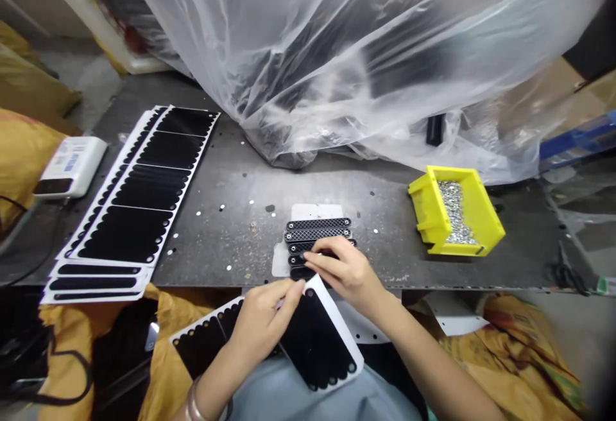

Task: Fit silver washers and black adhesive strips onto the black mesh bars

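My left hand (264, 318) pinches the upper edge of a white-backed sheet of black die-cut stickers (320, 337), which lies tilted across my lap at the table's edge. Just above it, my right hand (356, 276) has thumb and fingertips pressed together over a row of black textured strips (317, 235) with a small hole at each end. Whatever sits between those fingertips is too small to make out. The strips lie side by side on the table, with the nearer ones partly covered by my right hand.
More sticker sheets (144, 180) are stacked at the left, beside a white box-shaped device (72, 167). A yellow bin (486, 215) of small metal parts stands at the right. Clear plastic sheeting (337, 74) drapes over the back of the dark table (231, 203); scissors (568, 270) lie far right.
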Available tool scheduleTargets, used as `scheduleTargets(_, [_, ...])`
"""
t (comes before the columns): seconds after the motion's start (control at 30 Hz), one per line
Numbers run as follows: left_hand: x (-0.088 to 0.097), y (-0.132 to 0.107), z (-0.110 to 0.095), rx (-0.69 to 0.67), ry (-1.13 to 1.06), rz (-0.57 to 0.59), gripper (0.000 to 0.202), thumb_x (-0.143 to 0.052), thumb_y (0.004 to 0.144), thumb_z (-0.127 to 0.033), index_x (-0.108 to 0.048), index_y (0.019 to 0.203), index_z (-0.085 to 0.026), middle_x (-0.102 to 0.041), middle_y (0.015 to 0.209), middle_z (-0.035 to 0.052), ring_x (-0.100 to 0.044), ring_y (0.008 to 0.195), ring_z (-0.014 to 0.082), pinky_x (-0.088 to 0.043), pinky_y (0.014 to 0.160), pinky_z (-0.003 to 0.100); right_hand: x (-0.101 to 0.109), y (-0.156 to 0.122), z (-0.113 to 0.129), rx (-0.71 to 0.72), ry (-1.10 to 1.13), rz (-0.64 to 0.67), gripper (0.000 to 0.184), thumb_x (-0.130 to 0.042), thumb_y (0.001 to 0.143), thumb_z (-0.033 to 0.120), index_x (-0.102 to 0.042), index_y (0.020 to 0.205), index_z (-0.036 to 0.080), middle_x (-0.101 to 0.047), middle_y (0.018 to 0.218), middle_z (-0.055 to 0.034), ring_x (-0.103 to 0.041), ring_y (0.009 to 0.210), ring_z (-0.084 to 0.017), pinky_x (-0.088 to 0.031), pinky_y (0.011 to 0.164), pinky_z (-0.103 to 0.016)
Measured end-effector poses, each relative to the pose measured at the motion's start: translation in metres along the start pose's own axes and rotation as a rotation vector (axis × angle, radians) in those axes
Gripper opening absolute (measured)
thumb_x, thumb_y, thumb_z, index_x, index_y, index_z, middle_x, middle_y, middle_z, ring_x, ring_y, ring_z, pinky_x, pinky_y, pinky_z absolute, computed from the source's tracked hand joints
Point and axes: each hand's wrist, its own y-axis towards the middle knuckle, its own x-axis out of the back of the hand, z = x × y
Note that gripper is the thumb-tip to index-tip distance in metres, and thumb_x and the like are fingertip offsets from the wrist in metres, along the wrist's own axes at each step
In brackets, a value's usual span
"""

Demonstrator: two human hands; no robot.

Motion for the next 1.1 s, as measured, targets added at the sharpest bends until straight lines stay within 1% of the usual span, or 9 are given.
scheduleTargets(0.13, [-0.001,0.000,0.008,0.256,-0.175,-0.239,0.022,-0.063,0.095,-0.041,-0.066,0.103,-0.021,-0.063,0.071,-0.0040,-0.048,0.051,0.0078,-0.038,0.052,0.019,-0.015,0.012,-0.005,0.183,-0.082,0.115,0.017,-0.059,0.102,0.016,-0.072,0.113,0.017,-0.073,0.106,-0.0119,-0.064,0.092,-0.020,-0.057,0.077,-0.035])
scheduleTargets(0.23, [-0.002,0.004,0.015,0.360,-0.300,-0.236,0.035,-0.060,0.096,-0.048,-0.066,0.116,-0.020,-0.064,0.076,-0.0025,-0.047,0.049,0.0071,-0.035,0.048,0.019,-0.013,0.013,-0.004,0.185,-0.100,0.130,0.015,-0.060,0.101,0.016,-0.071,0.111,0.016,-0.073,0.105,-0.0117,-0.063,0.091,-0.020,-0.054,0.077,-0.035])
scheduleTargets(0.4, [-0.002,0.015,0.019,0.331,-0.336,-0.185,0.038,-0.057,0.098,-0.052,-0.074,0.110,-0.020,-0.068,0.082,0.0009,-0.059,0.060,0.0105,-0.042,0.055,0.019,-0.011,0.012,-0.004,0.190,-0.130,0.150,0.016,-0.058,0.102,0.015,-0.071,0.111,0.014,-0.074,0.106,-0.0123,-0.062,0.091,-0.021,-0.052,0.077,-0.036])
scheduleTargets(0.67, [-0.003,0.027,0.017,0.322,-0.323,-0.170,0.031,-0.063,0.094,-0.049,-0.068,0.089,-0.019,-0.069,0.082,0.0000,-0.057,0.061,0.0105,-0.042,0.056,0.019,-0.010,0.010,-0.001,0.195,-0.163,0.192,0.023,-0.052,0.104,0.013,-0.072,0.115,0.015,-0.074,0.109,-0.0129,-0.065,0.094,-0.022,-0.052,0.077,-0.037])
scheduleTargets(0.73, [-0.004,0.026,0.018,0.320,-0.289,-0.171,0.031,-0.064,0.094,-0.049,-0.065,0.086,-0.019,-0.065,0.074,-0.0021,-0.051,0.054,0.0086,-0.037,0.051,0.018,0.003,0.007,-0.002,0.122,-0.154,0.219,0.024,-0.053,0.104,0.015,-0.072,0.119,0.016,-0.074,0.113,-0.0132,-0.066,0.098,-0.022,-0.054,0.080,-0.038])
scheduleTargets(0.8, [-0.005,0.025,0.019,0.322,-0.250,-0.170,0.032,-0.063,0.094,-0.050,-0.063,0.085,-0.020,-0.055,0.062,-0.0055,-0.040,0.047,0.0072,-0.028,0.046,0.019,0.022,0.000,-0.006,-0.057,-0.113,0.216,0.023,-0.058,0.103,0.020,-0.072,0.121,0.019,-0.073,0.112,-0.0116,-0.067,0.098,-0.021,-0.057,0.082,-0.037])
scheduleTargets(0.9, [-0.005,0.023,0.021,0.321,-0.219,-0.183,0.033,-0.062,0.094,-0.052,-0.061,0.083,-0.021,-0.037,0.052,-0.0094,-0.030,0.043,0.0069,-0.021,0.044,0.019,0.045,-0.012,-0.016,-0.317,0.034,0.132,0.016,-0.066,0.099,0.029,-0.077,0.109,0.023,-0.073,0.098,-0.0062,-0.068,0.083,-0.017,-0.058,0.070,-0.031])
scheduleTargets(0.97, [-0.005,0.023,0.021,0.324,-0.212,-0.189,0.034,-0.062,0.094,-0.053,-0.060,0.083,-0.021,-0.031,0.052,-0.0101,-0.027,0.043,0.0070,-0.019,0.044,0.020,0.050,-0.017,-0.022,-0.367,0.120,0.075,0.013,-0.068,0.097,0.029,-0.079,0.101,0.022,-0.073,0.091,-0.0043,-0.067,0.075,-0.015,-0.055,0.063,-0.028])
scheduleTargets(1.1, [-0.002,0.025,0.023,0.334,-0.184,-0.182,0.035,-0.063,0.093,-0.054,-0.060,0.083,-0.021,-0.029,0.052,-0.0102,-0.026,0.044,0.0071,-0.019,0.044,0.020,0.047,-0.022,-0.028,-0.341,0.140,0.043,0.014,-0.066,0.098,0.024,-0.079,0.104,0.023,-0.071,0.091,-0.0037,-0.068,0.080,-0.015,-0.056,0.068,-0.029])
